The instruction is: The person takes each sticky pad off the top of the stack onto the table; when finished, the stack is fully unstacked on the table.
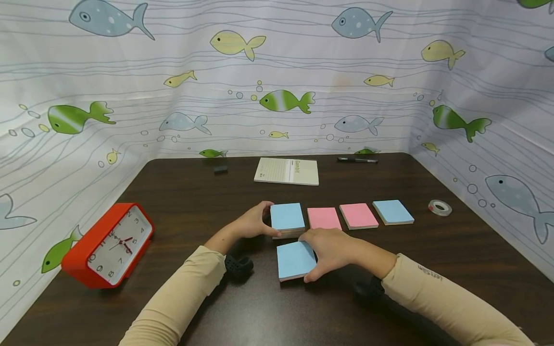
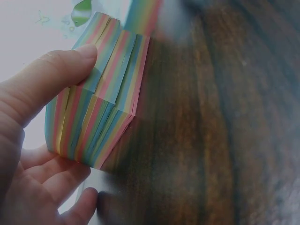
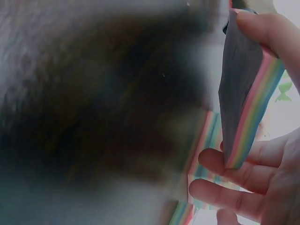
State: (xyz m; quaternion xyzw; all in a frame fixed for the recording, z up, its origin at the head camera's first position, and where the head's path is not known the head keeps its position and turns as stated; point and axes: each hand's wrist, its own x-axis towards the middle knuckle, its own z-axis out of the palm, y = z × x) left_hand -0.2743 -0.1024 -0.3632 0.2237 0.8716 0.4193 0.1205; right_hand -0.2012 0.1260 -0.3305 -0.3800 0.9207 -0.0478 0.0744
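My left hand [image 1: 251, 223] grips the side of a stack of sticky note pads [image 1: 287, 216], thumb on the near side and fingers behind. In the left wrist view, the stack [image 2: 96, 105] shows striped pink, yellow, green and blue edges in several layers. My right hand [image 1: 332, 247] pinches a single blue-topped sticky note pad [image 1: 295, 260] just in front of the stack. The right wrist view shows this pad [image 3: 240, 93] held off the table between thumb and fingers, its grey underside visible. Beside the stack lies a pink pad [image 1: 324, 217], partly behind my right hand.
Farther right lie another pink pad [image 1: 358, 215] and a blue pad [image 1: 393, 212], then a tape roll [image 1: 439, 207]. A notepad [image 1: 286, 171], a small dark block [image 1: 220, 169] and a pen [image 1: 357, 160] lie at the back. A red clock [image 1: 112, 245] stands left.
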